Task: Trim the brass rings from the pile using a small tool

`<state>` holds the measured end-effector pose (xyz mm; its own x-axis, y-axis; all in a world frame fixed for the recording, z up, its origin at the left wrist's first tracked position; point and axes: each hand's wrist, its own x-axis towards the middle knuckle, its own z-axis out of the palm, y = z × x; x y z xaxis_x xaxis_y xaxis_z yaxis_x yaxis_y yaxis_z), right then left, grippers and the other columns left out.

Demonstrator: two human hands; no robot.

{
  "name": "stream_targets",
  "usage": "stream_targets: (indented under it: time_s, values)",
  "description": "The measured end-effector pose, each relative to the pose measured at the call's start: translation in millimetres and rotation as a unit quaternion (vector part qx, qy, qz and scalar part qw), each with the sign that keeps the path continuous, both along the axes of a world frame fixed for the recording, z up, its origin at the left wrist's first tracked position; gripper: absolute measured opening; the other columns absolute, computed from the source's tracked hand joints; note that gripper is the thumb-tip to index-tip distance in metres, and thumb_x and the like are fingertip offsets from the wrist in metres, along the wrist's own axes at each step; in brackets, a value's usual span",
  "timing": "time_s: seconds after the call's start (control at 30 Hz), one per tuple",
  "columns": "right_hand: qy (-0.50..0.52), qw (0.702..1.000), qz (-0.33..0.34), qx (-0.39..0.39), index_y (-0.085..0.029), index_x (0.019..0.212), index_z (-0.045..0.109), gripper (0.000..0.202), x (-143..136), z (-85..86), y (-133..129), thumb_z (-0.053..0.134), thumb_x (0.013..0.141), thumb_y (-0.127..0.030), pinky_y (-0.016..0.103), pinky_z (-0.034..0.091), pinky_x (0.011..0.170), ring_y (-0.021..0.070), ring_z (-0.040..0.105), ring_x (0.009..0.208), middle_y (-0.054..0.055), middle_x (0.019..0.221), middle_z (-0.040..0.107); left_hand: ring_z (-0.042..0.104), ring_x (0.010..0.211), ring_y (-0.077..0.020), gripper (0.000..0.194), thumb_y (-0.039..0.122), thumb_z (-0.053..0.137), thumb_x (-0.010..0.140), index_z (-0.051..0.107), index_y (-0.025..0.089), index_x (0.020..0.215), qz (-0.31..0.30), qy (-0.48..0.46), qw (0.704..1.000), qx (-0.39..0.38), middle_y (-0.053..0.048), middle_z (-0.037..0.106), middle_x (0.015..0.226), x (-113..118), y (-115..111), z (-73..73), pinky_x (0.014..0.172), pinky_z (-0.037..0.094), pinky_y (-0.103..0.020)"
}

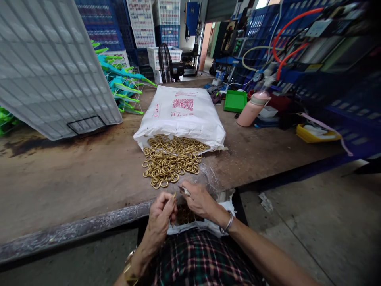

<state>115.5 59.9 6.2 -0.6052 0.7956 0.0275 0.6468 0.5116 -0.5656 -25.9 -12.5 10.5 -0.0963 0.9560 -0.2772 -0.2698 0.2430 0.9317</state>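
A heap of brass rings spills from the mouth of a white sack with red print, lying on the table. Just in front of the heap, my left hand pinches a brass ring between thumb and fingers. My right hand is closed close beside it on a small tool with a dark tip; its kind is mostly hidden by the fingers. Below both hands, an open white bag at my lap holds many brownish rings, partly covered by my hands.
At the left stands a large white plastic crate, with green and blue plastic parts behind it. Toward the right are a green tray, a pink bottle and a yellow tray. The table's front edge lies near my hands.
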Motion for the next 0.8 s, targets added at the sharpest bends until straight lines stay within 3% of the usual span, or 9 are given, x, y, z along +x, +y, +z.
stream_targets:
  time_s: [0.17,0.5,0.57,0.67,0.8]
  values:
    - [-0.047,0.998,0.034,0.001,-0.017,0.088,0.052,0.023,-8,4.0,-13,0.042,0.069,-0.009,0.026,0.025,0.057,0.0135,0.044,0.058,0.001,0.069,0.057,0.037,0.040,-0.0049,0.042,0.057,0.063,0.068,0.046,0.019,0.068,0.007,0.026,1.000,-0.007,0.007,0.046,0.053,1,0,2.0,0.038,0.031,-0.018]
    - [-0.120,0.992,0.043,0.014,-0.015,0.096,0.055,0.027,-9,0.7,-13,0.041,0.074,-0.010,0.027,0.027,0.058,0.0163,0.055,0.065,0.007,0.079,0.065,0.035,0.039,-0.0048,0.040,0.055,0.062,0.071,0.045,0.019,0.065,-0.006,0.036,0.999,-0.008,0.007,0.044,0.051,-2,-3,-5.4,0.038,0.029,-0.018]
    - [-0.133,0.991,0.016,0.020,-0.015,0.099,0.054,0.026,-4,-7.7,-7,0.042,0.076,-0.011,0.027,0.029,0.059,0.0170,0.056,0.067,0.007,0.081,0.065,0.036,0.040,-0.0048,0.037,0.051,0.062,0.074,0.046,0.018,0.065,-0.027,0.008,1.000,-0.004,0.007,0.044,0.052,-4,-7,-4.6,0.038,0.030,-0.017]
    - [-0.155,0.985,-0.078,0.023,-0.015,0.098,0.054,0.022,9,-21.2,11,0.042,0.080,-0.016,0.026,0.030,0.059,0.0167,0.056,0.067,0.007,0.080,0.064,0.037,0.041,-0.0047,0.034,0.048,0.062,0.076,0.049,0.018,0.067,-0.056,-0.086,0.995,-0.012,0.005,0.047,0.055,-3,-9,0.4,0.038,0.030,-0.017]
    - [-0.126,0.972,-0.195,0.045,-0.016,0.098,0.054,0.021,25,-23.6,37,0.041,0.083,-0.014,0.025,0.031,0.060,0.0165,0.058,0.069,0.005,0.079,0.065,0.039,0.042,-0.0053,0.035,0.048,0.069,0.069,0.054,0.016,0.069,-0.044,-0.189,0.979,-0.062,-0.001,0.059,0.067,2,-2,6.2,0.035,0.028,-0.017]
